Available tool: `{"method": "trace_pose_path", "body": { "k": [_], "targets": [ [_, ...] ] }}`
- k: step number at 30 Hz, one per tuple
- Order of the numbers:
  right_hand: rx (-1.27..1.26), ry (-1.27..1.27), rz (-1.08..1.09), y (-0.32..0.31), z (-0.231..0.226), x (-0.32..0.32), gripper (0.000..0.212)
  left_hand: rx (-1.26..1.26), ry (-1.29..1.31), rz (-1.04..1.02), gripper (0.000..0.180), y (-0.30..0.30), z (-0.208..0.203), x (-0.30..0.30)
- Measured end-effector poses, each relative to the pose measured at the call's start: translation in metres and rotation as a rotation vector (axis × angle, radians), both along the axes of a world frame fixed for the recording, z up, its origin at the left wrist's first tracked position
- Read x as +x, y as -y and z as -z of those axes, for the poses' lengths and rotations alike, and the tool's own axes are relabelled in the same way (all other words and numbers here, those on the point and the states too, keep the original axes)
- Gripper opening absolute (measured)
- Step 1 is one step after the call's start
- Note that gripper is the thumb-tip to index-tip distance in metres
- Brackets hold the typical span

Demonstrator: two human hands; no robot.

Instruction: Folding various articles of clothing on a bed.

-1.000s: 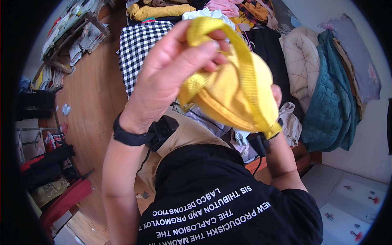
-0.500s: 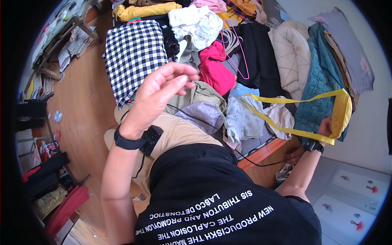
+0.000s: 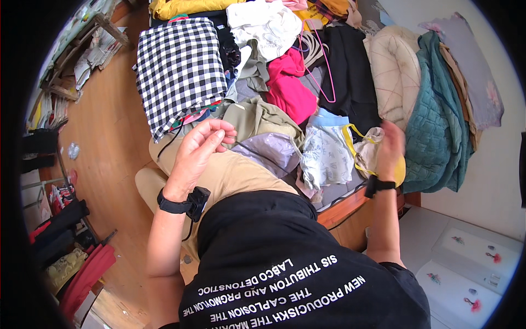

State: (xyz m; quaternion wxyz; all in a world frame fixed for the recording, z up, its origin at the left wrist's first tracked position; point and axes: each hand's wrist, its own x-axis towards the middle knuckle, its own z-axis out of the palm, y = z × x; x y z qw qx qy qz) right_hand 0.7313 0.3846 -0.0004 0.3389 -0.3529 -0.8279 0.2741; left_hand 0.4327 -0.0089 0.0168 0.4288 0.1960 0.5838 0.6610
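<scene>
Above my beige-trousered knee hovers my left hand (image 3: 204,145), its fingers loosely curled, thumb apart from the palm, nothing visible in it. Over the right front edge of the bed is my right hand (image 3: 389,151), fingers pointing away from me and blurred. A yellow strapped cloth item (image 3: 403,171) lies under and beside that hand, its strap looped over a small pale cloth (image 3: 370,143). I see no yellow cloth between the right fingers. Left of it lies a light-blue patterned garment (image 3: 327,151). An olive garment (image 3: 257,120) and a lilac bundle (image 3: 268,152) are nearest my left hand.
Clothes cover the bed: a black-and-white checked bundle (image 3: 181,68), white garment (image 3: 263,27), red garment (image 3: 290,85), pink hanger (image 3: 331,82) and black trousers (image 3: 353,71). A cream quilt (image 3: 392,71) and teal quilted cover (image 3: 438,115) line the right side. A grey cabinet (image 3: 460,247) stands lower right.
My right hand has moved left, and the yellow item it held out at the right now lies lower on the bed edge. My left hand has come down toward my knee.
</scene>
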Motion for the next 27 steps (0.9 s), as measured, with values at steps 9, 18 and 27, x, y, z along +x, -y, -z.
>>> {"method": "trace_pose_path", "body": {
  "k": [9,18,27],
  "targets": [
    [-0.181,0.67,-0.562,0.129,0.099,-0.147,0.062,-0.015,-0.009,-0.137,0.02,0.051,-0.004,0.012],
    [-0.814,-0.023,-0.346,0.121,0.026,-0.154,0.02,0.073,-0.027,-0.308,0.02,0.112,-0.006,0.009],
    [-0.711,-0.497,-0.476,0.127,-0.138,-0.156,0.03,0.155,-0.092,-0.241,0.019,0.112,-0.013,0.011]
  ]
}}
